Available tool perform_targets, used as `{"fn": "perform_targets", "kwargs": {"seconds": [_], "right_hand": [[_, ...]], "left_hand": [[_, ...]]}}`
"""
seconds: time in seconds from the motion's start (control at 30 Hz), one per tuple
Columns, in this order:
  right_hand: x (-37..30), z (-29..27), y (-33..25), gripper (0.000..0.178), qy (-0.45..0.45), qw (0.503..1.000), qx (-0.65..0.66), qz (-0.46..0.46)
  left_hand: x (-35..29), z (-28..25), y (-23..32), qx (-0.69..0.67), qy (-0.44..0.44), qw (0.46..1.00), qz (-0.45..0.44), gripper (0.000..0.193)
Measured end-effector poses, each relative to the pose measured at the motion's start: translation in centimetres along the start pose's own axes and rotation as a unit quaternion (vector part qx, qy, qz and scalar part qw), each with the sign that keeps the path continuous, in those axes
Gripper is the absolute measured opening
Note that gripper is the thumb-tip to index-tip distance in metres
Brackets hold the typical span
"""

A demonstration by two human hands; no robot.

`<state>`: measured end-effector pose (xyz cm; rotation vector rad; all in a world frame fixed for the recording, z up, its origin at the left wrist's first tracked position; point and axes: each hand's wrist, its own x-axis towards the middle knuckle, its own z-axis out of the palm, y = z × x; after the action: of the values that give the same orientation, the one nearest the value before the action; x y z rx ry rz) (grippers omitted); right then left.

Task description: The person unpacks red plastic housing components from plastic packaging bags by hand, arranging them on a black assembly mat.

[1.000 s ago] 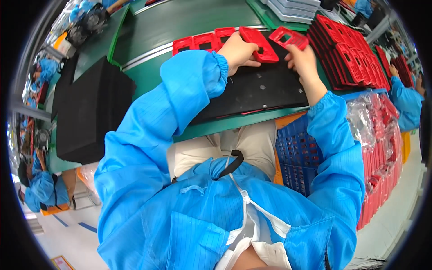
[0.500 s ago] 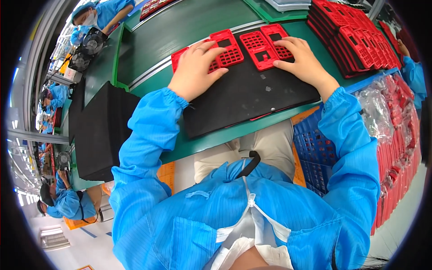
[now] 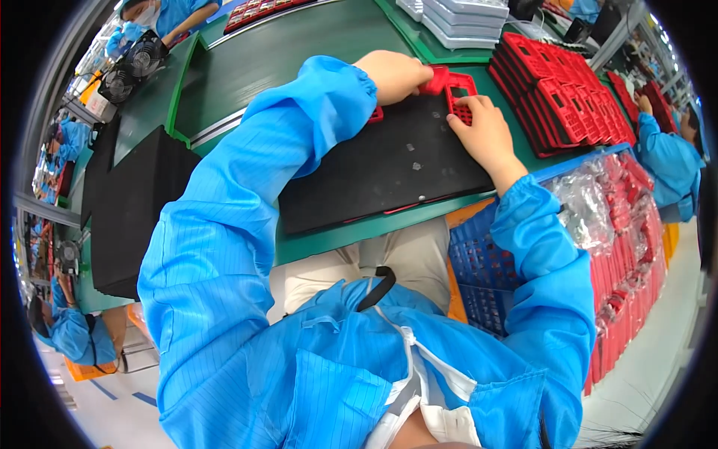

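On the green bench, a black sheet lies in front of me. A red plastic frame with rectangular openings and a grid is at its far right part. My left hand reaches across to the frame's left side, its fingers closed on a red edge; the fingertips are partly hidden. My right hand grips the near right part of the frame between thumb and fingers. Another bit of red plastic peeks out beside my left sleeve, mostly covered by that arm.
Stacked red frames stand at the right, above a blue crate and bagged red parts. Pale trays are at the back. Black foam-like sheets stand at the left. Co-workers sit on both sides.
My left hand has moved right and away from me, from the left red frame to the right one. My right hand stays at the right frame. The view has shifted slightly.
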<state>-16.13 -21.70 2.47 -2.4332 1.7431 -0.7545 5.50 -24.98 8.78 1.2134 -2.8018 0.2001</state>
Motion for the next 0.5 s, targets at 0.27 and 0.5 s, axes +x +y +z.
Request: {"fn": "perform_targets", "kwargs": {"seconds": [0.27,0.5], "right_hand": [[0.5,0.0,0.6,0.042,0.003,1.000,-0.014,0.021],[0.3,0.1,1.2,0.051,0.003,0.988,0.105,-0.113]], "left_hand": [[2.3,0.8,1.2,-0.436,0.185,0.812,-0.340,0.037],[-1.1,2.4,1.6,-0.151,0.194,0.953,-0.176,0.034]]}}
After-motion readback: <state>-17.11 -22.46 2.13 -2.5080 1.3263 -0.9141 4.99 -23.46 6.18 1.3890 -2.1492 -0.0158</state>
